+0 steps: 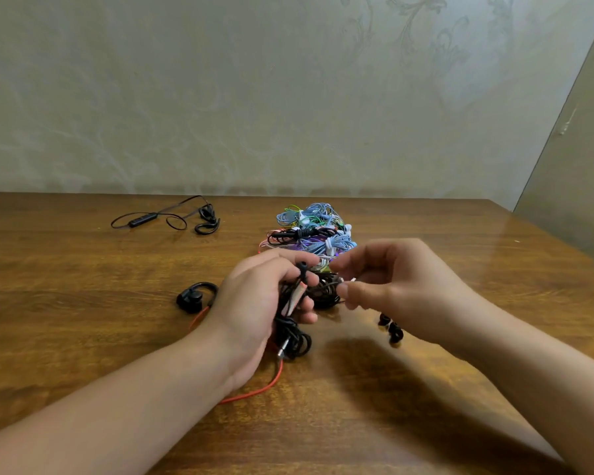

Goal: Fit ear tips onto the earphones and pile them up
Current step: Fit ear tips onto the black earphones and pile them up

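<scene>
Head view: left hand [254, 303] grips a coiled black earphone [290, 323] above the tabletop [117, 337], its bud upright. Right hand [395, 279] fingers pinch something tiny beside it; loose black ear tips [391, 329] lie underneath, colourful pile [312, 231] behind.

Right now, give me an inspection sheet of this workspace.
Surface: wooden table, glossy.
Job's things: left hand grips a black coiled earphone; loose black ear tips; colourful earphone pile behind.
Clutter: nothing seen.
Grippers: right hand pinches something small, unclear what.
Cables: black ear-hook earphones far left; red-cabled ear-hook earphone beside the left hand.
Surroundings: patterned wall.
</scene>
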